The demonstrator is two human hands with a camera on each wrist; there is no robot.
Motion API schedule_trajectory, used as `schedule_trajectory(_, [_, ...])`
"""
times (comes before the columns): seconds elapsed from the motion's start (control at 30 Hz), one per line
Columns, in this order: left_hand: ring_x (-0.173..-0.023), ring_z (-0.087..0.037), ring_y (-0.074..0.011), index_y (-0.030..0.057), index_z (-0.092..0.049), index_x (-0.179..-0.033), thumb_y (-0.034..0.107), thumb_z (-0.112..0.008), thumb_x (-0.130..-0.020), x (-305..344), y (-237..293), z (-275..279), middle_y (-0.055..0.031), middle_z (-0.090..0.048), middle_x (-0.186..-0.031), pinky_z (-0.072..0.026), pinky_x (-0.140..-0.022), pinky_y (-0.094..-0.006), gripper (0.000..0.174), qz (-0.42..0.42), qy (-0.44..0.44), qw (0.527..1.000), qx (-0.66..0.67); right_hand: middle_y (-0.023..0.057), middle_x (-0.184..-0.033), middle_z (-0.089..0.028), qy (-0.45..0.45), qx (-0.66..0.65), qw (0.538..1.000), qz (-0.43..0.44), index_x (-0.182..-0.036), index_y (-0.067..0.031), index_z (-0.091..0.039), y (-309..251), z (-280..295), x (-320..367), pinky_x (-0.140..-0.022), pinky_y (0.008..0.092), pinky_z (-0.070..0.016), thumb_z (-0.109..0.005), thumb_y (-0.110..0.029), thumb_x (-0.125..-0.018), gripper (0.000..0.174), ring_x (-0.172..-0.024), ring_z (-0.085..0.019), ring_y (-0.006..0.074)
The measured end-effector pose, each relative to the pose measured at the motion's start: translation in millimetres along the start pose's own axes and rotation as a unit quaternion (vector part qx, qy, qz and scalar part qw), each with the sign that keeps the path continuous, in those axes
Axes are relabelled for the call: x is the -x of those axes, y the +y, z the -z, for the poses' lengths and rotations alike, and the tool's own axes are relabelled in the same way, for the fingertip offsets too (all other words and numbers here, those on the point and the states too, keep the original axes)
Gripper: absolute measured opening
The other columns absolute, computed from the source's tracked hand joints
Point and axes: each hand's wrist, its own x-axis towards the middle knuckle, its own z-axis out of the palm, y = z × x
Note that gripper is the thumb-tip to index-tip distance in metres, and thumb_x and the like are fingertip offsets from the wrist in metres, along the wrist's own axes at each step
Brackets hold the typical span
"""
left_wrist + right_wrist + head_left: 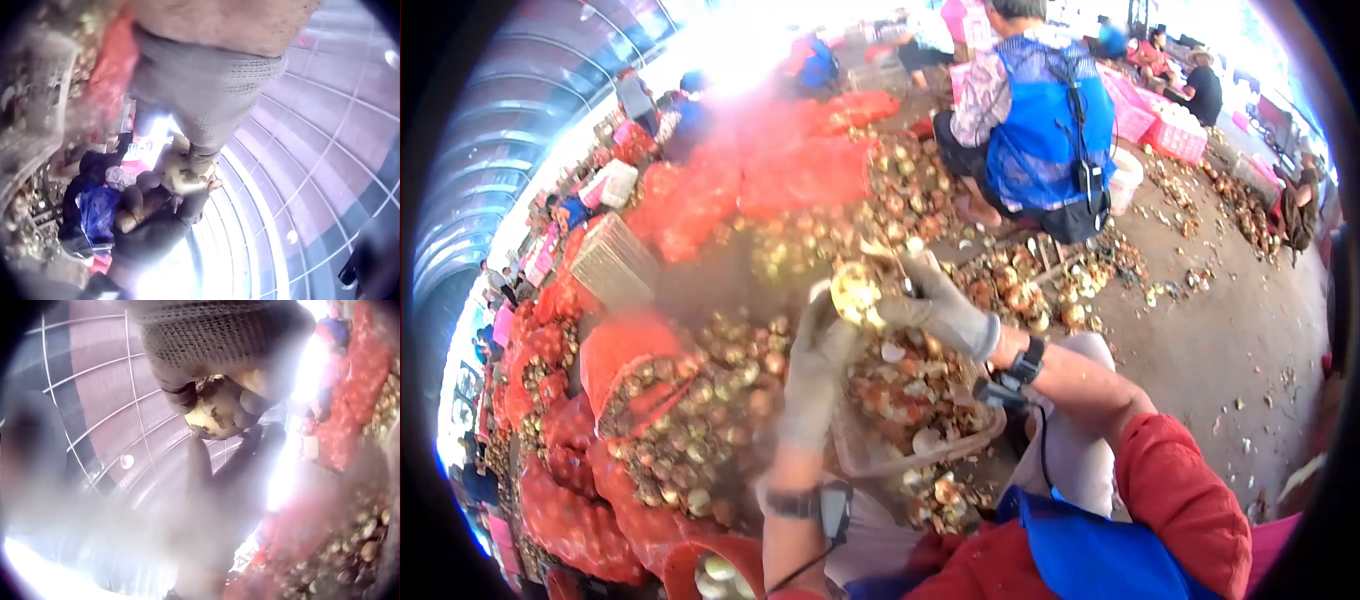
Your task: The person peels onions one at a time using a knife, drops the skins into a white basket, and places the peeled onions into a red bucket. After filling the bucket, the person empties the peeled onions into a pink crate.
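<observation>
In the head view a pale yellow onion (857, 293) is held up in front of the body, over a plastic crate. My left hand (818, 350), in a grey knit glove, grips it from the left and below. From the right, my right hand (945, 312), gloved alike, pinches it with thumb and fingers; loose brown skin sticks up near these fingers. The right wrist view shows brown skin patches on the onion (215, 415), clasped under the gloved right hand (219, 347). Glare blurs the left hand there.
Below the hands, the crate (870, 468) holds onion skins. Heaps of onions (700, 450) and red mesh sacks (565, 510) lie to the left. A white basket (613, 262) stands beyond them. Ahead sits a person in a blue vest (1045, 125), with pink crates (1175, 135) nearby.
</observation>
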Motion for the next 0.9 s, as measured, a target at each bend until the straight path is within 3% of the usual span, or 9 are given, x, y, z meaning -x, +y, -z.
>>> schedule_trajectory(0.07, [-0.136, -0.054, -0.0296, 0.0068, -0.038, -0.157, 0.056, -0.049, -0.107, 2, -30, 3, -0.0135, -0.05, -0.153, -0.0498, -0.109, -0.0407, 0.071, 0.032, -0.124, 0.966, 0.226, 0.0074, -0.112, -0.071, 0.056, 0.007, 0.992, 0.116, -0.158, -0.0041, -0.04, 11, -4, -4, -0.069, 0.0244, -0.0565, -0.069, -0.01, -0.098, 0.067, -0.087, -0.07, 0.012])
schedule_trajectory(0.1, [-0.136, -0.054, -0.0296, 0.0068, -0.038, -0.157, 0.056, -0.049, -0.107, 2, -35, -3, -0.0135, -0.05, -0.153, -0.0498, -0.109, -0.0407, 0.071, 0.038, -0.118, 0.965, 0.229, 0.0092, -0.128, -0.059, 0.002, 0.121, 0.978, 0.171, -0.16, -0.0048, -0.038, 12, 4, -2, -0.105, 0.0312, -0.0465, -0.081, -0.022, -0.094, 0.08, -0.112, -0.057, 0.0164])
schedule_trajectory(0.13, [-0.137, -0.053, -0.0304, 0.0074, -0.04, -0.156, 0.058, -0.047, -0.106, 5, -40, -12, -0.012, -0.051, -0.153, -0.0481, -0.11, -0.0418, 0.072, 0.005, -0.085, 0.967, 0.24, 0.0092, -0.128, -0.059, -0.003, 0.117, 0.98, 0.161, -0.16, -0.0048, -0.038, 17, 3, -5, -0.105, 0.0312, -0.0465, -0.081, -0.022, -0.094, 0.08, -0.112, -0.057, 0.0164])
schedule_trajectory(0.37, [-0.138, -0.053, -0.0326, 0.0098, -0.046, -0.153, 0.05, -0.05, -0.105, 10, -81, 3, -0.01, -0.055, -0.149, -0.0463, -0.111, -0.0437, 0.062, -0.028, 0.0, 0.921, 0.389, -0.0009, -0.097, -0.07, 0.113, -0.011, 0.987, 0.113, -0.146, -0.0009, -0.054, 18, -1, -12, -0.057, 0.0205, -0.047, -0.054, -0.015, -0.103, 0.045, -0.069, -0.056, 0.0014])
schedule_trajectory(0.53, [-0.139, -0.052, -0.0316, 0.0092, -0.046, -0.152, 0.049, -0.048, -0.107, 16, -86, 15, -0.0114, -0.055, -0.149, -0.043, -0.115, -0.0503, 0.06, -0.022, 0.055, 0.921, 0.386, 0.0041, -0.117, -0.064, 0.047, 0.229, 0.957, 0.171, -0.153, -0.0062, -0.047, 10, -17, -1, -0.074, 0.0269, -0.0513, -0.074, -0.015, -0.094, 0.066, -0.09, -0.059, 0.0084])
schedule_trajectory(0.57, [-0.138, -0.053, -0.03, 0.0078, -0.046, -0.152, 0.048, -0.047, -0.108, 18, -95, 19, -0.0105, -0.056, -0.148, -0.0412, -0.117, -0.052, 0.059, -0.058, -0.021, 0.937, 0.345, 0.016, -0.126, -0.066, 0.032, 0.226, 0.958, 0.174, -0.148, -0.0054, -0.052, 10, -21, 0, -0.088, 0.037, -0.0541, -0.08, -0.024, -0.088, 0.069, -0.102, -0.069, 0.0219])
schedule_trajectory(0.7, [-0.13, -0.059, -0.0293, 0.0056, -0.045, -0.152, 0.044, -0.047, -0.109, 15, -98, 10, -0.0133, -0.058, -0.143, -0.0467, -0.114, -0.0499, 0.057, -0.029, 0.003, 0.957, 0.29, 0.0156, -0.118, -0.068, 0.045, 0.368, 0.891, 0.261, -0.127, -0.0044, -0.064, 35, -27, -13, -0.084, 0.0423, -0.053, -0.081, -0.021, -0.083, 0.05, -0.097, -0.069, 0.0321])
schedule_trajectory(0.87, [-0.113, -0.068, -0.0295, 0.0039, -0.046, -0.147, 0.044, -0.047, -0.109, 1, -117, 46, -0.0169, -0.062, -0.134, -0.0602, -0.101, -0.0408, 0.055, -0.021, 0.107, 0.92, 0.376, 0.0098, -0.089, -0.07, -0.129, 0.176, 0.945, 0.243, -0.111, -0.0036, -0.07, 9, -38, 10, -0.067, 0.0353, -0.0524, -0.073, -0.011, -0.089, 0.024, -0.076, -0.069, 0.0186])
schedule_trajectory(0.9, [-0.116, -0.067, -0.0313, 0.0048, -0.048, -0.146, 0.046, -0.047, -0.109, 9, -105, 39, -0.0167, -0.061, -0.135, -0.0603, -0.1, -0.0428, 0.055, -0.109, 0.149, 0.969, 0.162, 0.0082, -0.084, -0.069, -0.161, 0.141, 0.958, 0.193, -0.112, -0.0027, -0.07, 9, -35, 12, -0.063, 0.0337, -0.0515, -0.072, -0.013, -0.092, 0.022, -0.071, -0.066, 0.0149])
